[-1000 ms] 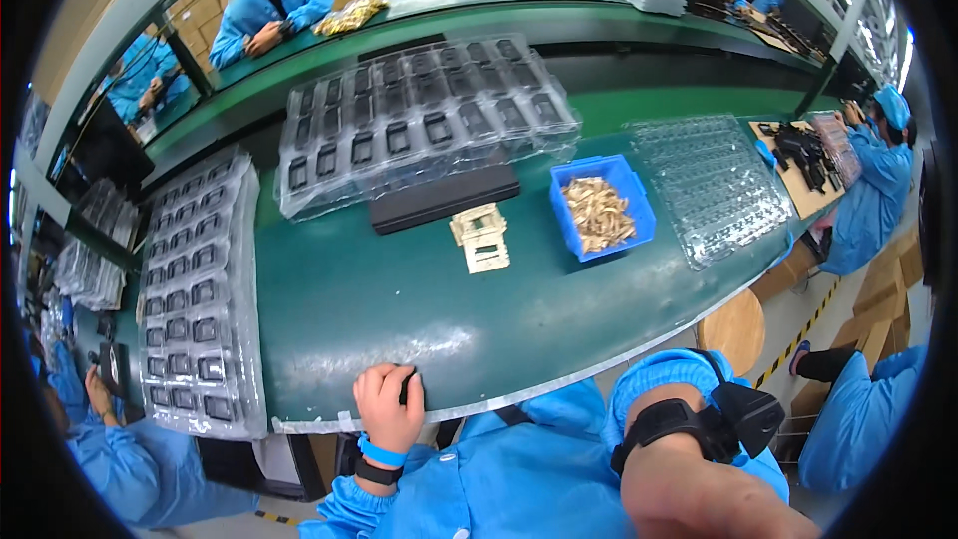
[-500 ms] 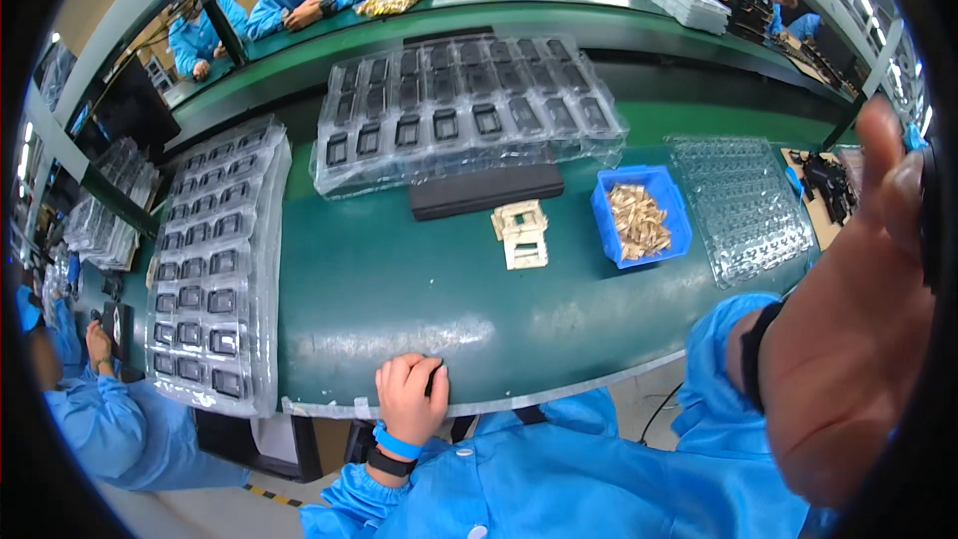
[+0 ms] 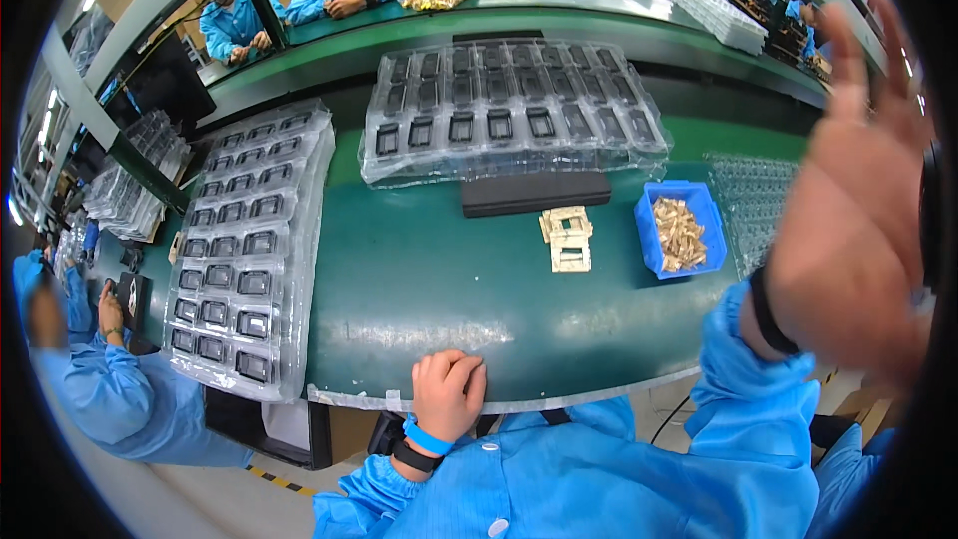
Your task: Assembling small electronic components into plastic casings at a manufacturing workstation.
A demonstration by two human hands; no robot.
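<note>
My left hand rests at the front edge of the green workbench. Its fingers are curled, and whatever they hold, if anything, is hidden. Raised close to the camera on the right, my right hand has its fingers spread with nothing visible in it. Beyond the left hand lie cream-coloured flat frames with square openings. To their right stands a blue bin of small tan pieces, the object nearest my right hand on the bench.
A clear tray of black rectangular frames lies at left; stacked similar trays stand at the back, behind a black flat case. An empty-looking clear tray is partly behind my right hand. A co-worker sits at left.
My view has swung left, so the bench things sit further right in it. My right hand's fingers have spread and now show more fully. The left hand stays at the bench edge.
</note>
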